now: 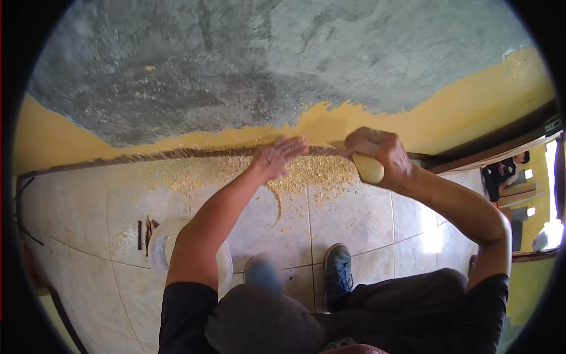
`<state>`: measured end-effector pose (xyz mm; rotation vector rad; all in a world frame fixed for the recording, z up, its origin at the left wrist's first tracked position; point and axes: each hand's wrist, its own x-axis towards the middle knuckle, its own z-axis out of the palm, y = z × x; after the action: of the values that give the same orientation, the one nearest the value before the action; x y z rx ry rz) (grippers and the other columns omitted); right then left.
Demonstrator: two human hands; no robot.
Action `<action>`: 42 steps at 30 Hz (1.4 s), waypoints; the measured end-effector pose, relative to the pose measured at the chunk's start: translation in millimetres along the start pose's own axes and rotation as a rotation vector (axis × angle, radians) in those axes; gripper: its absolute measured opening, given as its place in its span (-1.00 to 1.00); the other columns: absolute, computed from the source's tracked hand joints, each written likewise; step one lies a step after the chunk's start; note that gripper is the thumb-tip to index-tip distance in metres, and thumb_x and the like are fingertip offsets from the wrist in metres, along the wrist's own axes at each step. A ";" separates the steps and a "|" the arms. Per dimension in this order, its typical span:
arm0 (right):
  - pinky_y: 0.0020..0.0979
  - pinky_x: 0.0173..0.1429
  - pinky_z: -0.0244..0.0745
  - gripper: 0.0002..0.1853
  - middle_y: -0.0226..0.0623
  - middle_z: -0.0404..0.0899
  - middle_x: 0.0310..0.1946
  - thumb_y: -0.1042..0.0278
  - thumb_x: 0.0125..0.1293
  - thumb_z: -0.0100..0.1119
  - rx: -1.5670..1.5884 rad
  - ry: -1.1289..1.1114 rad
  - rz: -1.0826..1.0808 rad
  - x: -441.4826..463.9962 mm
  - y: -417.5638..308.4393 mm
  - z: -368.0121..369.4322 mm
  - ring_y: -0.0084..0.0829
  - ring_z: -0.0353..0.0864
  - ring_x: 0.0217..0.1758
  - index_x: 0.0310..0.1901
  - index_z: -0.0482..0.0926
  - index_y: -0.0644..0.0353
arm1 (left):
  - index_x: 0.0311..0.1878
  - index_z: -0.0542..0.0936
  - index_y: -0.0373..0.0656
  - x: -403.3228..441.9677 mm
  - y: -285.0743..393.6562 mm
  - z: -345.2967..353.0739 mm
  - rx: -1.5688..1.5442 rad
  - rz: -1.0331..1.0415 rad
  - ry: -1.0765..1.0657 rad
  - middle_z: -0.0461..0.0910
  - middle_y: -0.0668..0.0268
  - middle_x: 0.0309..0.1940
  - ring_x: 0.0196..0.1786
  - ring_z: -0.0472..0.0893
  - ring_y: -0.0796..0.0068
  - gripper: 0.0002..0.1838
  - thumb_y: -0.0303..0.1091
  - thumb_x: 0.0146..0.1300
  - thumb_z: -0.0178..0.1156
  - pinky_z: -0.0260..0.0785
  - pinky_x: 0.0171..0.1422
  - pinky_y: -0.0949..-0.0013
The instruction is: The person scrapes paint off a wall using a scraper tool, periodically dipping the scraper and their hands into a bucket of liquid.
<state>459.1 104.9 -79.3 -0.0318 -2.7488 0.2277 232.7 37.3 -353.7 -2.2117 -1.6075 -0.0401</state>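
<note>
Your right hand [379,152] grips a tool with pale yellow, rounded handle [369,169], low by the rough grey-and-yellow wall [283,65]; your left hand [278,158] is open, also near the wall. For good scraping, better keep the tool flat and the left hand outside its path. Farther from the wall, your left arm [200,242] partly hides a round white container [159,246]; its content I cannot tell.

- Left hand [280,158]: fingers blurred.
- Tool [369,169]: far end unclear beyond the right hand [380,153].
- Tub [160,243]: partly behind the left arm [203,236].
- Left shoe [263,272]: blurred.
- Far person [500,174]: hands too small to tell.
- Wall [283,53]: cut off above.
</note>
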 end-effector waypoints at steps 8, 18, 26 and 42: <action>-0.26 -0.24 0.60 -0.81 -0.37 0.67 -0.28 0.45 -0.02 0.37 0.032 0.205 -0.116 -40.2 19.3 14.4 -0.27 0.70 -0.29 -0.33 0.59 0.06 | 0.71 -0.15 0.06 -10.5 -68.5 -116.5 0.183 0.169 0.194 -0.37 0.32 0.74 0.74 -0.46 0.29 0.03 0.26 0.38 0.12 -0.69 0.76 0.00; -0.30 -0.35 0.59 -0.79 -0.28 0.67 -0.42 0.58 0.18 0.45 0.418 0.494 0.198 -32.0 52.6 28.2 -0.24 0.75 -0.39 -0.34 0.54 0.18 | 0.70 -0.07 -0.08 58.4 -87.5 -166.2 0.527 0.095 0.206 -0.20 0.31 0.73 0.75 -0.32 0.31 0.00 0.27 0.39 0.07 -0.58 0.77 -0.01; -0.38 -0.27 0.60 -0.81 -0.28 0.73 -0.36 0.64 0.17 0.45 0.656 0.599 0.284 -13.5 63.3 27.5 -0.44 0.72 -0.35 -0.33 0.59 0.21 | 0.69 0.01 0.12 25.2 17.1 -99.5 -0.207 -0.010 -0.321 -0.15 0.20 0.72 0.75 -0.21 0.24 0.10 0.18 0.20 0.36 -0.38 0.76 -0.05; -0.42 -0.24 0.62 -0.71 -0.31 0.71 -0.36 0.80 -0.01 0.29 0.053 0.477 -0.130 30.2 45.3 26.0 -0.39 0.75 -0.31 -0.29 0.70 0.17 | 0.65 0.11 -0.07 -6.1 72.5 -133.6 -0.661 -0.863 0.370 0.09 -0.02 0.64 0.71 -0.05 -0.10 -0.15 -0.01 0.42 0.22 -0.18 0.66 -0.23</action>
<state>420.9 147.2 -99.3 0.0949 -2.2595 0.2239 325.2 -31.7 -254.6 -1.5255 -2.3837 -1.2839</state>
